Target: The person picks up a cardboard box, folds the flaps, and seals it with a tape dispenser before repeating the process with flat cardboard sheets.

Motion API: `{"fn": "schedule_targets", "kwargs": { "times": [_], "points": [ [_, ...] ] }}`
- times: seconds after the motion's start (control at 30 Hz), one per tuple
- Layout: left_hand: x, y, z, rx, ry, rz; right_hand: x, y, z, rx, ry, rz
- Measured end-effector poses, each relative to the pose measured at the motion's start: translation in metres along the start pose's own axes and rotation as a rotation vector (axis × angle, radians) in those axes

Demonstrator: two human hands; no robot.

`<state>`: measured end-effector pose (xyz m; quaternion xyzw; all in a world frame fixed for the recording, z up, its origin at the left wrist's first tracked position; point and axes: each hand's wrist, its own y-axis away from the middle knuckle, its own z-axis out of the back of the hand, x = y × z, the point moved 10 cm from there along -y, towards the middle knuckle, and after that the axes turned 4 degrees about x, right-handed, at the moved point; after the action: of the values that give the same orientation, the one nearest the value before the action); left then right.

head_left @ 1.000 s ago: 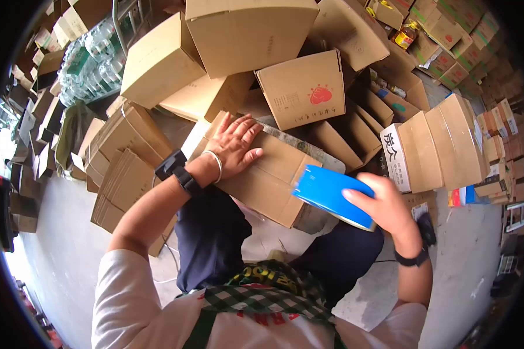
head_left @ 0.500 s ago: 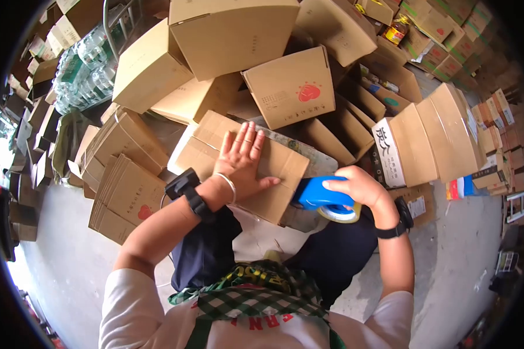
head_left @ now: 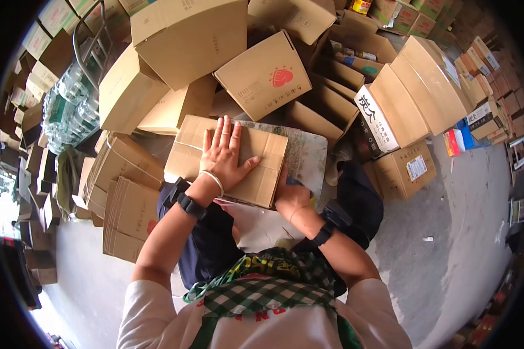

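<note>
A closed cardboard carton lies on a worn flat board in front of me. My left hand rests flat on its top, fingers stretched and thumb out to the right. At the carton's right end is my right hand, fingers curled, with one finger against the carton's side. It is closed on a blue tape dispenser, mostly hidden behind the hand; only slivers of blue and yellow show. A tape seam crosses the carton's top.
Large cartons are piled beyond the board, one with a red heart print. Flattened cartons lean at the left, near wrapped bottles. Open boxes and a white-labelled carton stand at the right.
My right hand has moved left and in against the carton's end, so the blue dispenser is now mostly hidden. My left hand stays flat on the carton. The camera view has shifted.
</note>
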<state>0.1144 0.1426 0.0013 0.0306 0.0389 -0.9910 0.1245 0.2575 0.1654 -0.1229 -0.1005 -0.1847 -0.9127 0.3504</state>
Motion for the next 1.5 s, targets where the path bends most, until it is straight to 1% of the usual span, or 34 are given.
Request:
{"fn": "schedule_targets", "kwargs": {
  "times": [0.03,0.1,0.13,0.17,0.23,0.27,0.3,0.37,0.43,0.47,0.5,0.53,0.57,0.6,0.63,0.67,0.7,0.73,0.77,0.8,0.83,0.87,0.9,0.97,1.03,1.07,1.1,1.13,1.23,1.33,1.37,1.4,1.43,1.5],
  "points": [
    [0.003,0.001,-0.001,0.001,0.040,-0.005,-0.002,0.001,-0.021,0.167,-0.002,-0.024],
    [0.014,0.002,0.006,-0.033,0.074,-0.046,0.001,0.011,-0.030,0.203,0.037,0.014],
    [0.036,0.005,0.020,-0.223,0.228,-0.033,0.003,0.014,-0.035,0.246,0.078,0.051],
    [0.065,0.012,0.034,-0.414,0.382,-0.025,0.004,0.019,-0.025,0.229,0.078,0.055],
    [0.148,0.031,0.026,-0.446,0.305,0.287,0.008,0.033,-0.013,0.334,0.024,0.069],
    [0.179,0.028,-0.008,-0.079,0.522,0.386,0.006,0.030,-0.018,0.315,0.025,0.068],
    [0.187,0.039,-0.045,0.300,0.726,0.479,0.008,0.027,-0.027,0.282,-0.047,0.115],
    [0.172,0.059,-0.057,0.174,1.341,0.539,0.012,0.031,-0.031,0.245,-0.101,0.181],
    [0.145,0.062,-0.022,0.148,1.226,0.454,0.004,0.031,-0.032,0.272,-0.294,0.105],
    [0.128,0.063,0.002,0.136,1.175,0.383,0.005,0.038,-0.028,0.228,-0.335,0.203],
    [0.123,0.065,0.021,0.120,1.003,0.277,0.004,0.046,-0.021,0.183,-0.373,0.304],
    [0.091,0.074,0.075,0.186,0.974,0.270,0.002,0.056,0.002,0.085,-0.505,0.343],
    [0.070,0.078,0.128,0.090,1.085,0.112,0.013,0.065,0.039,0.122,-0.451,0.377],
    [0.057,0.084,0.174,-0.009,1.192,-0.045,0.033,0.078,0.114,-0.135,-0.549,0.513],
    [0.068,0.084,0.223,-0.214,1.347,-0.180,0.057,0.090,0.181,-0.409,-0.232,0.612],
    [0.079,0.088,0.271,-0.412,1.487,-0.363,0.053,0.076,0.228,-0.486,-0.384,0.469],
    [0.089,0.097,0.316,-0.584,1.577,-0.567,0.062,0.057,0.261,-0.349,-0.833,0.362],
    [0.131,0.097,0.334,-0.859,1.329,-0.404,0.082,0.051,0.311,-0.555,-1.011,0.507],
    [0.174,0.107,0.350,-1.103,1.041,-0.235,0.099,0.037,0.347,-0.661,-0.961,0.565],
    [0.223,0.098,0.322,-0.941,1.019,0.066,0.118,0.024,0.358,-0.659,-0.875,0.638],
    [0.269,0.104,0.276,-0.775,0.989,0.363,0.136,0.012,0.369,-0.658,-0.791,0.712],
    [0.270,0.113,0.238,-0.745,0.999,0.407,0.154,0.000,0.379,-0.658,-0.712,0.787],
    [0.342,0.114,0.166,-0.572,0.468,0.505,0.165,-0.003,0.362,-0.599,-0.555,0.767],
    [0.347,0.154,0.056,-0.307,0.234,0.643,0.156,-0.026,0.301,-0.409,-0.538,0.751],
    [0.403,0.218,-0.064,-0.035,0.205,0.907,0.111,-0.057,0.223,-0.204,-0.585,0.592],
    [0.410,0.247,-0.086,0.073,0.217,1.019,0.082,-0.070,0.184,-0.087,-0.623,0.502],
    [0.418,0.269,-0.104,0.184,0.225,1.117,0.048,-0.078,0.151,-0.036,-0.551,0.374],
    [0.432,0.280,-0.115,0.190,0.226,1.119,0.016,-0.080,0.123,-0.011,-0.607,0.301],
    [0.475,0.321,-0.155,0.328,0.114,1.288,-0.046,-0.068,0.085,-0.102,-0.405,0.120],
    [0.493,0.352,-0.185,0.343,0.150,1.376,-0.074,-0.059,0.062,-0.196,-0.184,0.065],
    [0.496,0.356,-0.192,0.294,0.127,1.361,-0.080,-0.060,0.053,-0.221,-0.133,0.044],
    [0.497,0.358,-0.195,0.243,0.101,1.343,-0.088,-0.062,0.041,-0.179,-0.043,-0.032],
    [0.494,0.363,-0.198,0.249,0.107,1.365,-0.097,-0.063,0.029,-0.139,0.047,-0.109],
    [0.483,0.352,-0.195,0.224,0.048,1.287,-0.101,-0.067,0.008,-0.106,0.130,-0.131]
  ]
}}
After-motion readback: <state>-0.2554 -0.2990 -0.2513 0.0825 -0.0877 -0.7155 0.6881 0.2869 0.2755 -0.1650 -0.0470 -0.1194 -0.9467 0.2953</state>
